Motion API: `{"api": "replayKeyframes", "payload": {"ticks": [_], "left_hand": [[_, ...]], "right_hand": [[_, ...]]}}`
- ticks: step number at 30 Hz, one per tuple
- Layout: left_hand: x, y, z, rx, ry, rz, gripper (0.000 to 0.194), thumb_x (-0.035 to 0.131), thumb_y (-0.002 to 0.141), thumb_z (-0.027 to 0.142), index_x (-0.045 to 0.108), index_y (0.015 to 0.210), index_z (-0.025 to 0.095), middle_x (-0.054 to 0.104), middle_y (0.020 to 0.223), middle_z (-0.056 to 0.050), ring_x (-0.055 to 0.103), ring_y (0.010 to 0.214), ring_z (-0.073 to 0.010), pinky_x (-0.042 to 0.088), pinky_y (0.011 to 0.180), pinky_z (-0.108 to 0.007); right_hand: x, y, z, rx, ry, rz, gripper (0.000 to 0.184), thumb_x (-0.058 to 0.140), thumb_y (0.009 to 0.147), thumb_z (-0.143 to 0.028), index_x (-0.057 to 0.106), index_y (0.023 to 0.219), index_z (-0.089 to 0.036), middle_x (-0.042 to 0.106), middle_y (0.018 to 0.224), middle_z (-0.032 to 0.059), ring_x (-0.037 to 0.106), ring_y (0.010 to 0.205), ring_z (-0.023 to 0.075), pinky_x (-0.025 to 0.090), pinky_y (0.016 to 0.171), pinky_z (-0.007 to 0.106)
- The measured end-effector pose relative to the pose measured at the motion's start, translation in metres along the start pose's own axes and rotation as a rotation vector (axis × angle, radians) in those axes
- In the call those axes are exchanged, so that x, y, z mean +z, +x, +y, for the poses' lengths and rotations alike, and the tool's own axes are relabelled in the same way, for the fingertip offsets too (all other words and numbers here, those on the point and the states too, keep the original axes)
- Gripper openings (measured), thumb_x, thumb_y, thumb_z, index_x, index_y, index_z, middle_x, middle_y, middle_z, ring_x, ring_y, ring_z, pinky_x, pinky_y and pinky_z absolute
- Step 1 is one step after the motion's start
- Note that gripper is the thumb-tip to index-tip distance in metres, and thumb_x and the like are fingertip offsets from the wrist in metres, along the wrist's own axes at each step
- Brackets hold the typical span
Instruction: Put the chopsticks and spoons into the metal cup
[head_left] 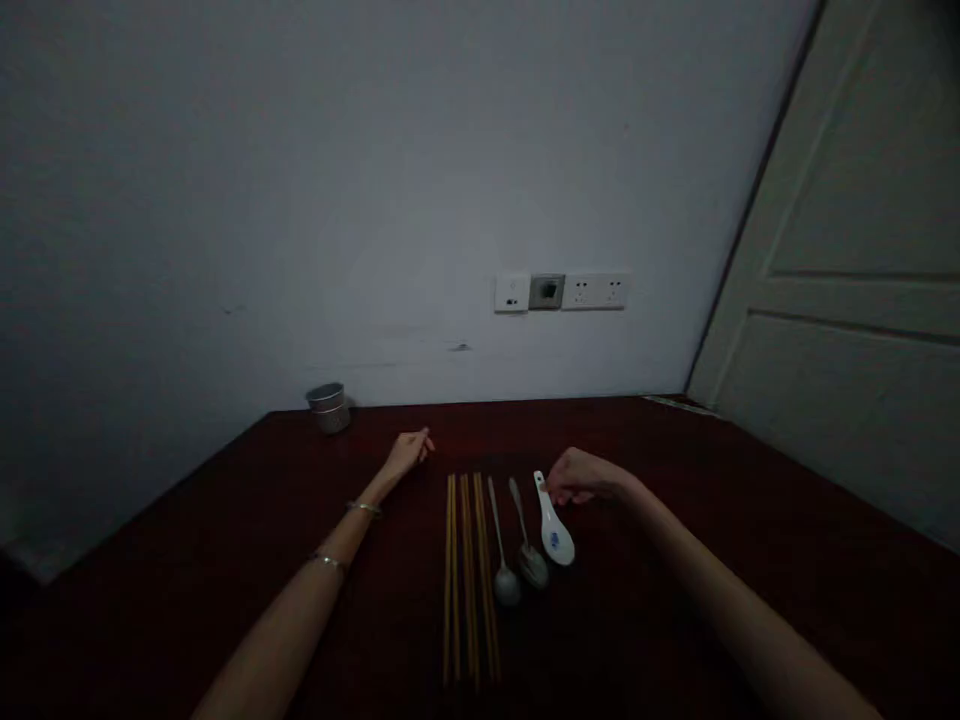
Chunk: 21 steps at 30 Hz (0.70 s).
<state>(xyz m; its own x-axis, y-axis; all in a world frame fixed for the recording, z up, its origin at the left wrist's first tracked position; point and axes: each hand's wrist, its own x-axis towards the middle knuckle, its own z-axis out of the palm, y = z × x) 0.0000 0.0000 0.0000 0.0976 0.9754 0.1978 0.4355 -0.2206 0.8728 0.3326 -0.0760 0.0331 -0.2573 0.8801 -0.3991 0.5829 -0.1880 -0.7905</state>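
Note:
A white ceramic soup spoon [556,535] with a blue mark in its bowl lies on the table, handle pointing away from me. My right hand [576,475] is beside that handle, fingers curled and fingertips pinching its edge. To its left are two metal spoons: one with a broad bowl [533,566], and a long-handled one with a rounder bowl [507,586]. Several wooden chopsticks [468,580] lie side by side, left of the spoons. Beyond their far left end my left hand [409,452] rests loosely bent, holding nothing, its fingers slightly apart.
A grey metal utensil holder with small holes [330,408] stands at the back left of the dark red table [375,620]. Behind the table rises a pale wall with sockets and switches [562,292]. A panelled door [847,300] is on the right.

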Motion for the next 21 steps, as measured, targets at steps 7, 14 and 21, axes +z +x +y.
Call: {"api": "replayKeyframes", "payload": {"ticks": [7, 14, 21], "left_hand": [[0.002, 0.003, -0.005, -0.014, -0.016, -0.008, 0.048, 0.036, 0.078, 0.052, 0.056, 0.058, 0.014, 0.039, 0.038, 0.005, 0.033, 0.035, -0.0079, 0.024, 0.042, -0.021], [0.004, 0.006, -0.011, -0.009, -0.030, 0.007, 0.048, 0.036, 0.079, 0.051, 0.057, 0.057, 0.014, 0.040, 0.037, 0.004, 0.034, 0.035, -0.0080, 0.025, 0.043, -0.021], [0.008, 0.003, -0.014, 0.008, -0.094, 0.131, 0.050, 0.035, 0.079, 0.054, 0.055, 0.056, 0.014, 0.038, 0.036, 0.005, 0.034, 0.033, -0.0074, 0.024, 0.040, -0.020]], "right_hand": [[-0.007, -0.004, -0.002, 0.018, -0.010, -0.030, 0.033, 0.071, 0.060, -0.043, 0.070, 0.070, -0.012, 0.070, 0.073, 0.0083, 0.058, 0.055, 0.0068, 0.038, 0.039, 0.010], [-0.024, 0.003, 0.009, -0.109, -0.250, 0.552, 0.045, 0.041, 0.084, -0.047, 0.068, 0.085, -0.012, 0.069, 0.085, 0.0127, 0.064, 0.072, 0.0179, 0.047, 0.057, 0.023], [-0.028, 0.022, 0.052, -0.150, -0.818, 0.824, 0.050, 0.036, 0.087, -0.040, 0.056, 0.118, -0.007, 0.048, 0.129, 0.0195, 0.038, 0.124, 0.0292, 0.032, 0.099, 0.039]]}}
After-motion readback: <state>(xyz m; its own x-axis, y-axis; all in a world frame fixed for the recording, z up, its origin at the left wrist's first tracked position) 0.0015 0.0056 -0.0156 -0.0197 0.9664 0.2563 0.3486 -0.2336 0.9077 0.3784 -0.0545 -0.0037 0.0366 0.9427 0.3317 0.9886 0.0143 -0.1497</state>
